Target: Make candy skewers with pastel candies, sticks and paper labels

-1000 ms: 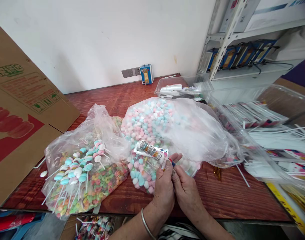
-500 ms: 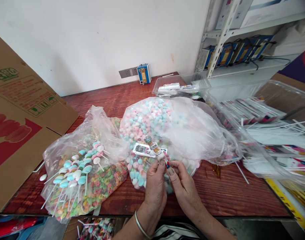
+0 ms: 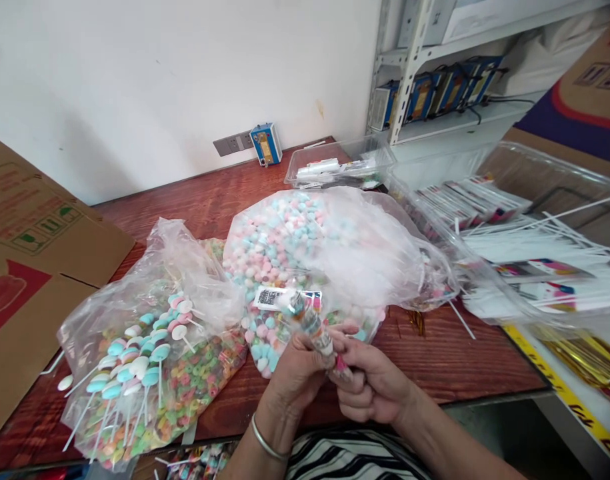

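A slim clear printed wrapper with candy in it, the wrapped candy [image 3: 312, 328], is held up between my two hands and slightly blurred. My left hand [image 3: 295, 373] pinches it from the left, thumb along its side. My right hand [image 3: 367, 380] closes round its lower end, fingers curled. Just beyond lies a flat printed packet [image 3: 269, 299] on a large clear bag of pastel candies [image 3: 265, 240]. To the left, candy lollipops [image 3: 135, 363] on white sticks rest on another clear bag of ring-shaped candies [image 3: 199, 373].
Cardboard boxes stand at the left [image 3: 39, 267] and far right. A clear tray [image 3: 489, 267] on the right holds white sticks and printed wrappers; a smaller clear tub [image 3: 335, 170] sits behind. A blue device [image 3: 266, 145] stands by the wall socket. Gold twist ties [image 3: 585, 367] lie at lower right.
The wrapped candy has come lower and nearer, and my right hand has gone from a fingertip pinch to curled fingers round its lower end. The whole view has shifted right.
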Tool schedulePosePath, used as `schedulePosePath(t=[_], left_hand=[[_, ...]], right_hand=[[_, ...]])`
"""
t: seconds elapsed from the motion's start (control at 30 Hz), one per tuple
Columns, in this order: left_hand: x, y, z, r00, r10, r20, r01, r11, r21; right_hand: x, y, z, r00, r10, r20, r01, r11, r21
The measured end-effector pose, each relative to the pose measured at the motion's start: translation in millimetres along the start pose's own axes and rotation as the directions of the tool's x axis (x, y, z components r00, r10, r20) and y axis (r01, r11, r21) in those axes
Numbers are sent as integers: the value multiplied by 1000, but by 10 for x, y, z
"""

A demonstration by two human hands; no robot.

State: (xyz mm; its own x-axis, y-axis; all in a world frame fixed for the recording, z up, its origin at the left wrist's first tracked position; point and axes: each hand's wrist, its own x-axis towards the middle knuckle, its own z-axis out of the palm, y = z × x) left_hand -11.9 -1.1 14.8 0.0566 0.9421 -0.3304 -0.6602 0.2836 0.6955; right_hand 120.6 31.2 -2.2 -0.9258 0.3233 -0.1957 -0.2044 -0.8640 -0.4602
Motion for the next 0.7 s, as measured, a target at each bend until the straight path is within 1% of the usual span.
schedulePosePath(t=[0.03,0.07,0.1,0.13,0.17,0.2,0.23,0.27,0.3,0.33,0.37,0.4,0.43,0.47,0.5,0.53,0.57,0.6,0.63,0.67,0.7], left_hand=[[28,-14,3,997,21,-70,-23,1000,-16],[58,-32,13,989,42,-144,-48,998,-36],[87,-54,30,977,55,-207,-68,996,-55],[112,-75,50,964,72,-256,-91,994,-66],[132,-94,72,952,92,-290,-116,991,-64],[145,-109,91,943,114,-312,-136,990,-50],[151,-117,106,938,129,-321,-146,989,-29],[149,-117,115,939,138,-316,-146,989,-5],[140,-111,115,945,140,-294,-141,990,18],[125,-99,107,957,133,-257,-129,991,34],[105,-82,90,970,119,-212,-112,993,44],[81,-64,67,981,99,-168,-92,995,48],[56,-46,40,990,71,-124,-66,997,48],[32,-31,12,996,38,-83,-34,998,46],[11,-21,-13,999,-6,-41,8,999,41],[-6,-14,-34,999,-45,2,45,998,35],[-16,-11,-47,997,-65,37,64,998,28],[-20,-11,-52,996,-67,57,65,998,21],[-18,-12,-51,997,-58,57,57,998,21],[-10,-10,-47,999,-36,32,35,999,27],[3,-4,-44,1000,-6,-6,6,999,41]], right_hand=[[6,1,17,995,-53,-84,47,996,-70],[14,3,39,967,-161,-196,123,973,-194],[24,8,63,905,-311,-290,196,911,-364],[33,17,86,811,-479,-336,246,801,-546],[43,30,104,710,-625,-324,261,662,-703],[53,46,115,626,-728,-279,254,529,-810],[63,64,119,576,-782,-237,244,441,-864],[73,81,115,563,-795,-226,246,422,-872],[80,95,107,583,-773,-250,267,473,-839],[85,105,96,632,-716,-297,299,579,-759],[85,111,85,700,-626,-344,326,709,-626],[80,114,77,774,-518,-364,337,824,-456],[72,115,73,845,-410,-343,325,904,-278],[60,115,72,904,-316,-288,293,949,-121],[47,116,76,949,-238,-207,242,970,-4],[35,117,83,978,-174,-117,183,980,72],[24,117,90,991,-126,-35,129,985,114],[13,115,96,995,-99,18,96,988,125],[-1,109,98,995,-99,27,96,991,98],[-22,98,93,992,-129,-8,129,992,14],[-54,80,79,977,-196,-80,184,973,-143]])
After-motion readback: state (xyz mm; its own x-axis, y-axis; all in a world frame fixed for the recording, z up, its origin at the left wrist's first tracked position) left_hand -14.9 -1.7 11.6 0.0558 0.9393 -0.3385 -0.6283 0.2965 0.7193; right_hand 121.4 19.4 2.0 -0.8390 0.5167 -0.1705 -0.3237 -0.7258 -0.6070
